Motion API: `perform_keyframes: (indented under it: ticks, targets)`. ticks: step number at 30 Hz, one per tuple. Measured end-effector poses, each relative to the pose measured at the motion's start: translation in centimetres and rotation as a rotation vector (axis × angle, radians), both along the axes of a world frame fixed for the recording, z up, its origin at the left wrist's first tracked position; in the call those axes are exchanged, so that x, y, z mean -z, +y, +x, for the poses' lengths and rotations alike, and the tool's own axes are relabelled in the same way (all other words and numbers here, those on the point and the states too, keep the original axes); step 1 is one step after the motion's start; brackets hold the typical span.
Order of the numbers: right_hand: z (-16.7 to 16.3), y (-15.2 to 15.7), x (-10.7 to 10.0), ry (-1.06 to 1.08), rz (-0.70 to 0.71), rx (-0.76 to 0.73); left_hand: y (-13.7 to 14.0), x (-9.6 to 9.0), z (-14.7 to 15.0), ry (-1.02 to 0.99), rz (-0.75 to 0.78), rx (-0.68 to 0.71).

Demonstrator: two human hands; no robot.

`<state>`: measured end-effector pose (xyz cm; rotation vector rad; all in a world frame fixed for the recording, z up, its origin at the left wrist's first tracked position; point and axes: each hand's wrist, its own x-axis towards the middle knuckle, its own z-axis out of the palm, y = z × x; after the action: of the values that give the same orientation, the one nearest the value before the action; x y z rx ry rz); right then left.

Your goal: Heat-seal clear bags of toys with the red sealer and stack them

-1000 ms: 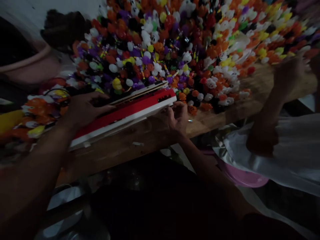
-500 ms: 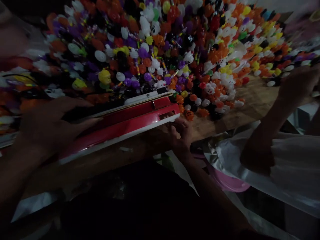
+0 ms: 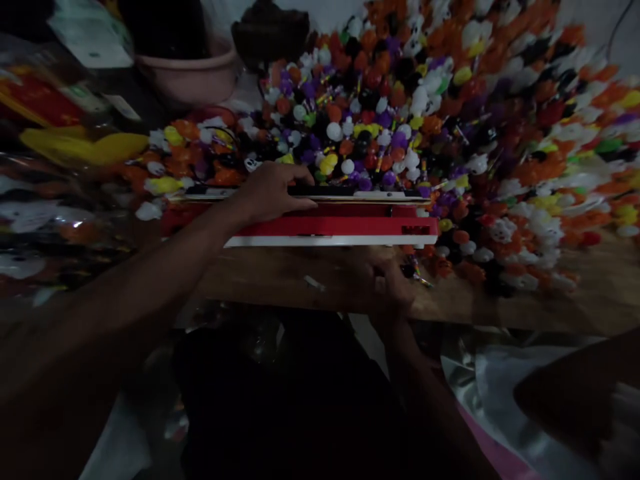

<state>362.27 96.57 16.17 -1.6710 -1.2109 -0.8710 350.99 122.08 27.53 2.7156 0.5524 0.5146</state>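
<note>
A long red and white impulse sealer (image 3: pixel 350 227) lies across the wooden table in front of me. My left hand (image 3: pixel 270 193) grips its black and white upper arm (image 3: pixel 340 192), fingers over the top and thumb underneath. The upper arm stands slightly raised from the red body. Near the sealer's right front corner is my right hand (image 3: pixel 393 287), its fingers curled and blurred; what they hold, if anything, I cannot make out. Just beside those fingers lies a small dark piece with a colourful stick (image 3: pixel 420 275).
A large heap of small plastic figures (image 3: pixel 370 120) in orange, white, purple, black and yellow rises behind the sealer. Bagged items (image 3: pixel 30 227) lie on the left. A pink tub (image 3: pixel 190 77) stands at the back left. Another person's arm (image 3: pixel 575 380) is at the lower right.
The view has swung left, so the sealer appears farther right and more level. My left hand stays on the upper arm. My right hand appears slightly lower, apart from the sealer's end.
</note>
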Motion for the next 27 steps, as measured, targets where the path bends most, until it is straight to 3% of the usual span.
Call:
perform_keyframes:
  ticks: [5, 11, 16, 22, 27]
  targets:
    - [-2.3, 2.9, -1.3, -0.020, 0.040, -0.099, 0.2, 0.4, 0.3, -0.030, -0.004, 0.013]
    - [-5.0, 4.3, -3.1, 0.252, -0.045, -0.073, -0.8, 0.6, -0.3, -0.026, 0.034, 0.012]
    - [-6.3, 5.2, -2.4, 0.324, -0.058, -0.103, -1.8, 0.8, -0.8, -0.045, 0.067, 0.027]
    - [-7.2, 5.0, -2.0, 0.299, -0.085, -0.041, -3.2, 1.1, -1.8, -0.045, 0.125, 0.004]
    - [-7.9, 4.4, -2.0, 0.400, -0.132, 0.003, -4.1, 1.0, -2.4, -0.016, 0.173, 0.001]
